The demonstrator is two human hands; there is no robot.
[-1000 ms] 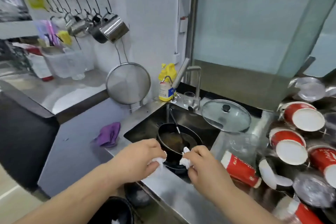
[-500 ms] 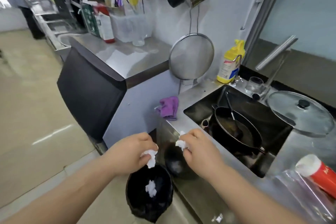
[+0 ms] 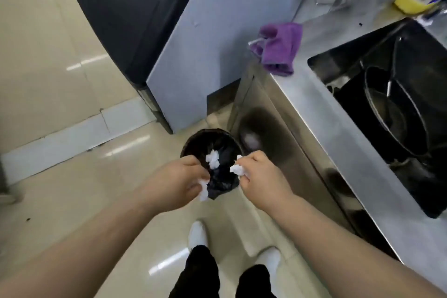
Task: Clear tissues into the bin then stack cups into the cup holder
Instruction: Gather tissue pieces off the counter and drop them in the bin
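Note:
A small round bin [image 3: 193,143] with a black liner stands on the floor beside the steel counter. One crumpled white tissue [image 3: 212,161] lies inside it. My left hand [image 3: 174,182] hovers over the bin's near-left rim, closed on a white tissue [image 3: 203,190] that pokes out below the fingers. My right hand [image 3: 262,174] is over the near-right rim, pinching another crumpled tissue [image 3: 238,169]. No cups or cup holder are in view.
The steel counter [image 3: 314,113] runs along the right, with a sink [image 3: 396,94] holding a dark pan. A purple cloth [image 3: 280,48] lies near the counter's far corner. A grey cabinet [image 3: 205,38] stands behind the bin. My feet are on the tiled floor below.
My view has tilted down from the counter to the floor. Both hands, each still holding a tissue, have moved from above the counter's edge to over the bin.

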